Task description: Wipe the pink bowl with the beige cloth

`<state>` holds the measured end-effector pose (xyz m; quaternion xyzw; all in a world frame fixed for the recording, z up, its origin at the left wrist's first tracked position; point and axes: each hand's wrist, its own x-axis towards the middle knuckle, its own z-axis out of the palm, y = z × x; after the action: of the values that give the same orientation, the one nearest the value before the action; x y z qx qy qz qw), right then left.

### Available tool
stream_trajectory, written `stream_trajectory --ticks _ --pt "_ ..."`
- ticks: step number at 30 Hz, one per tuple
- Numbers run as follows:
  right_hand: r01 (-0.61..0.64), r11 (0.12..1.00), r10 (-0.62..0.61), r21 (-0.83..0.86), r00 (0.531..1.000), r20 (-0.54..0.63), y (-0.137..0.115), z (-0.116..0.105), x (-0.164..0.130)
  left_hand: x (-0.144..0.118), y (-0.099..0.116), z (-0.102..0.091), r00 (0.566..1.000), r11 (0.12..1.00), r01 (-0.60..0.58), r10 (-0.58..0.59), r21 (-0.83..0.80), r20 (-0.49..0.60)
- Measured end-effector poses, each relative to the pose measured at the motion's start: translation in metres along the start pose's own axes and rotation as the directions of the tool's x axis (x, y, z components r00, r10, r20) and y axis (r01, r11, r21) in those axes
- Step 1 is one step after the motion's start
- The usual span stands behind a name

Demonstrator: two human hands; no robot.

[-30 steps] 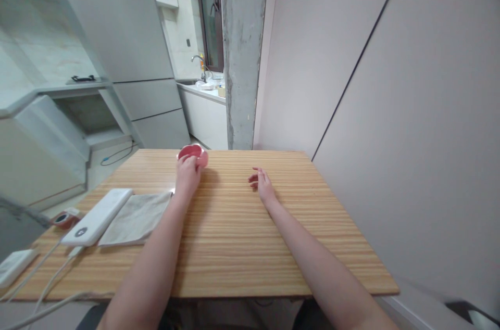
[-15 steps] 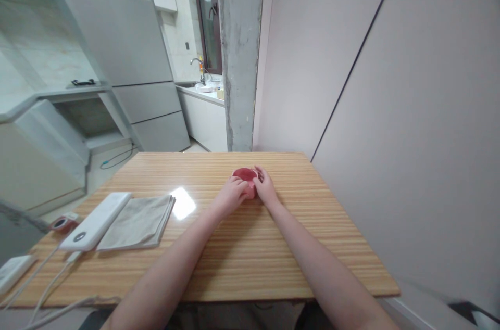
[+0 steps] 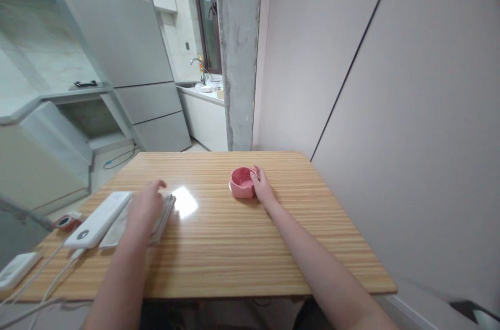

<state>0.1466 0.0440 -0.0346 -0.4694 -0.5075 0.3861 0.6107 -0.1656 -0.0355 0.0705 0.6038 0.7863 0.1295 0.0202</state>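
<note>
Small pink bowl [image 3: 242, 182] sits nr far edge of the surface [image 3: 242, 246], toward the far right corner. Right hand [image 3: 262, 188] holds its right rim w/ fingers curled on it. Left hand [image 3: 145, 205] rests flat on folded grey cloth [image 3: 164, 211] nr left edge, fingers relaxed, gripping nothing. Bowl looks ceramic: stiff, light, prob. fragile, glaze maybe slick; rim/side wall best hold. White power bank [image 3: 97, 219] just beside cloth.

Pink bowl [image 3: 242, 182], striped wooden table [image 3: 234, 246]
</note>
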Motion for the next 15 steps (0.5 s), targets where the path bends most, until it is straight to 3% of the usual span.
stream_trajectory --ticks 1,3,5,10,13,15 --pt "0.001 1.0 -0.001 -0.023 1.0 0.003 -0.001 0.0 0.0 -0.001 -0.023 -0.002 0.997 0.992 0.072 -0.073 0.108 0.004" --pt "0.011 0.997 -0.01 -0.072 1.0 0.011 -0.002 0.0 -0.001 -0.006 -0.055 0.001 0.996 0.965 0.088 -0.091 0.245 0.004" --pt "0.026 0.995 -0.025 -0.1 1.0 0.015 -0.002 0.0 -0.002 -0.01 -0.065 0.01 0.998 0.944 0.067 -0.068 0.324 -0.008" --pt "0.029 0.998 -0.028 -0.057 1.0 0.01 0.004 0.0 0.001 -0.016 -0.035 0.025 1.0 0.968 -0.021 0.023 0.25 -0.005" --pt "-0.012 0.998 0.011 -0.058 1.0 -0.023 0.002 -0.003 0.003 -0.014 -0.015 0.023 0.989 0.99 0.005 -0.026 0.138 0.146" --pt "-0.004 0.994 -0.004 -0.11 0.998 -0.066 -0.007 -0.007 0.002 -0.011 -0.003 0.019 0.959 0.999 -0.015 0.003 0.039 0.282"
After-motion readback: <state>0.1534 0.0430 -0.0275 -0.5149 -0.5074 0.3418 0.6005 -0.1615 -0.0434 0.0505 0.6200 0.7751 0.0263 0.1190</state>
